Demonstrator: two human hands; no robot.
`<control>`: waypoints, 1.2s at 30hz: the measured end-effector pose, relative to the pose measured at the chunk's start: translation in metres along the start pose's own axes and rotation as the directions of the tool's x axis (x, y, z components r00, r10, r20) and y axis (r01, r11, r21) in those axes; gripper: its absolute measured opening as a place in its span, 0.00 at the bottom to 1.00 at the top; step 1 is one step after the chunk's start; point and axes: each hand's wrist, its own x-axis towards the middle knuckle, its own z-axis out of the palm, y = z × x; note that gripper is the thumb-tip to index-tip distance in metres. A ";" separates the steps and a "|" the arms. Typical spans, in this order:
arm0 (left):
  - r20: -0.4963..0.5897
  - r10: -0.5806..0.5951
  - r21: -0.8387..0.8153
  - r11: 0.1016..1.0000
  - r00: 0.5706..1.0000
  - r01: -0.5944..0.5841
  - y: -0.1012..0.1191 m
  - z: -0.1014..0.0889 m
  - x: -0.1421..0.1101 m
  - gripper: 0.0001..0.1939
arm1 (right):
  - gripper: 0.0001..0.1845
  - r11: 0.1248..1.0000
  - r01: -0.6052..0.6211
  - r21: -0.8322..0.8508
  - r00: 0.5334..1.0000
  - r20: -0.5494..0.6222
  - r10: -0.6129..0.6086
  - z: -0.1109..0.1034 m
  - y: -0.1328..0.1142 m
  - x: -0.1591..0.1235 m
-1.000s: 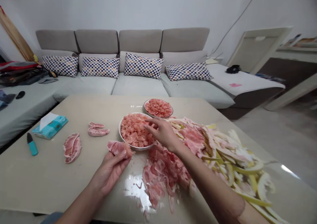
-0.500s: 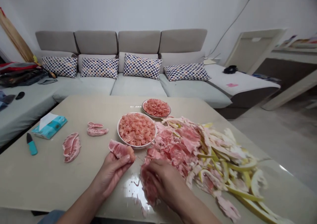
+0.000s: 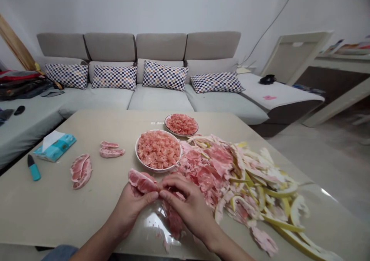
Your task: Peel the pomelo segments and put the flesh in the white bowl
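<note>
A pink pomelo segment point(image 3: 142, 181) is gripped in my left hand point(image 3: 131, 205), thumb along its near side. My right hand point(image 3: 186, 205) pinches the segment's right end, its fingertips meeting my left thumb. Just beyond the hands stands a white bowl point(image 3: 137, 159) heaped with peeled pomelo pulp point(image 3: 158, 149). Torn pink membranes point(image 3: 209, 172) lie under and beyond my right hand, running into a pile of yellow-and-white pomelo rind point(image 3: 277, 199).
A dark-rimmed plate of pulp point(image 3: 181, 124) stands behind the bowl. Unpeeled segments point(image 3: 81, 171) and smaller segment pieces point(image 3: 111, 150) lie on the left of the table point(image 3: 43, 214). Farther left are a tissue pack point(image 3: 56, 145) and a turquoise-handled knife point(image 3: 34, 169).
My right hand has moved from above the bowl down to the membranes, then left onto the segment's end. My left hand keeps hold of the segment.
</note>
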 end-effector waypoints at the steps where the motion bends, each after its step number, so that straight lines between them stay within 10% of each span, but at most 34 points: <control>1: 0.009 0.005 0.004 1.000 1.000 -0.005 0.000 0.000 0.000 0.13 | 0.05 1.000 -0.002 0.011 1.000 0.000 0.001 0.000 0.000 0.000; 13: -0.008 -0.121 -0.204 0.972 0.993 0.117 0.004 0.000 0.001 0.12 | 0.14 0.930 -0.262 0.259 0.962 -0.005 0.273 -0.010 0.013 0.008; 22: -0.200 -0.251 -0.314 0.932 0.947 0.180 0.000 -0.012 0.017 0.11 | 0.12 0.929 0.077 -0.362 0.984 -0.120 -0.128 -0.032 0.021 0.109; 36: -0.013 -0.120 -0.274 0.955 0.993 0.112 0.004 0.002 0.002 0.08 | 0.10 0.991 -0.122 -0.056 0.991 0.047 0.124 0.005 -0.002 0.015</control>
